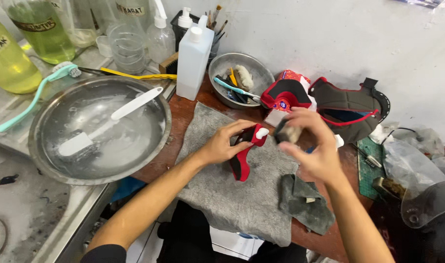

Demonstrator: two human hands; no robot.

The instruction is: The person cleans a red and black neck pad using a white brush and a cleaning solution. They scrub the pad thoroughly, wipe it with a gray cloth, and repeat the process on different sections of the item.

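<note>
Red and black padding, a curved helmet pad (243,158), is gripped at its upper end by the left hand (226,142), whose fingers are curled round it with the thumb pressed on top beside a white patch. The pad hangs down from that grip above a grey towel (222,195) spread on the brown worktop (183,114). Just to the right, a small brush (286,132) with pale bristles is held by the right hand (316,148); the picture is blurred there, but the fingers are seen closed round it, the brush head lying close to the top of the pad without clearly touching it. A crumpled dark grey cloth (305,202) lies on the towel's right edge, below the right hand.

Behind the hands, a second red and black pad (285,95) and a larger dark cheek pad (349,112) with red trim are laid against the wall. A small metal bowl (222,65) with brushes in it is set beside a white plastic bottle (193,61). To the left, a wide metal basin (156,139) of soapy water is seen, with a white brush (110,122) resting in it and a teal brush (35,100) lying across its rim. Bottles of yellow-green liquid (8,61) stand at the far left. A clear visor (427,199) lies at the right edge.
</note>
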